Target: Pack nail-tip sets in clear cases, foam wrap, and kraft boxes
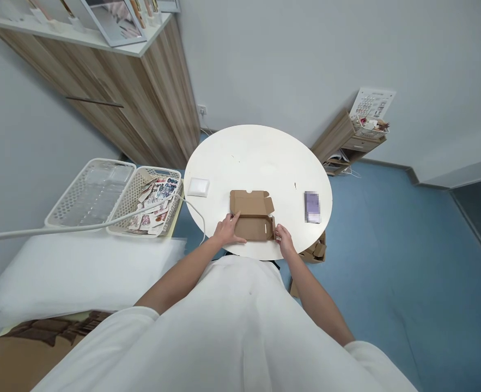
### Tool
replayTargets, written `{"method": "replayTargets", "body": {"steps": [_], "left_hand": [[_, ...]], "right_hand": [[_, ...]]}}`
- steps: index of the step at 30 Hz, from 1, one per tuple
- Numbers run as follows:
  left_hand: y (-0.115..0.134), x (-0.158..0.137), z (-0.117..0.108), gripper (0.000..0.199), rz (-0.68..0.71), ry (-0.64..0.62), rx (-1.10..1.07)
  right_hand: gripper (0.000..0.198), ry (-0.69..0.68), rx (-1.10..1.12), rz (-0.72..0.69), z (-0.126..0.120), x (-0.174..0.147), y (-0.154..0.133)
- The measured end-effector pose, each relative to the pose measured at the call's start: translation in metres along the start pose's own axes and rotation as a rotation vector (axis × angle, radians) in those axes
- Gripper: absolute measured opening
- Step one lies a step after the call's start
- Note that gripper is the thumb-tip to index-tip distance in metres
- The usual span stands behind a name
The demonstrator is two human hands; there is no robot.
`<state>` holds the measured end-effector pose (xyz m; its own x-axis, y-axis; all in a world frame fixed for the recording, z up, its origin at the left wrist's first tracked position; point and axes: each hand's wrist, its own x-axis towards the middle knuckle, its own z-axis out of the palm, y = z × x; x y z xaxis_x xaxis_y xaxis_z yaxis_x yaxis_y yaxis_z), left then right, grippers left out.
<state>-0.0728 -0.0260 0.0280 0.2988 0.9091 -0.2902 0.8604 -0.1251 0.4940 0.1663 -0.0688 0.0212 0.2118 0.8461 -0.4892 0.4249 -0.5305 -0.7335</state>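
Observation:
A small brown cardboard box (251, 228) lies on the near part of the round white table (260, 158). Its lid stands unfolded toward the far side, side flaps out. My left hand (225, 231) grips the box's left end, thumb and forefinger spread along it. At the opposite end, the fingers of my right hand (282, 239) pinch the upright right side wall. A short pale strip or slot shows inside near that wall; I cannot tell which. To the left lies a flat white packet (198, 187), and to the right a purple stack (312, 207), blurred by pixels.
Two white plastic baskets (117, 202) stand left of the table, one holding several printed cards. A white cable (142, 210) crosses them to the table's edge. White sheets (89, 272) are piled nearer me. Cardboard pieces (316, 251) sit below the table's right side.

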Motion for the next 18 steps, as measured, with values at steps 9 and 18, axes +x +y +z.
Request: {"method": "replayTargets", "body": {"steps": [9,18], "left_hand": [[0.000,0.000,0.002,0.116,0.023,0.015,0.006],[0.003,-0.004,0.003,0.114,0.015,-0.003,0.000]], "right_hand": [[0.044,0.000,-0.428,0.032,0.008,0.008,-0.026],[0.022,-0.001,-0.801,0.054,0.018,0.010,-0.035]]}}
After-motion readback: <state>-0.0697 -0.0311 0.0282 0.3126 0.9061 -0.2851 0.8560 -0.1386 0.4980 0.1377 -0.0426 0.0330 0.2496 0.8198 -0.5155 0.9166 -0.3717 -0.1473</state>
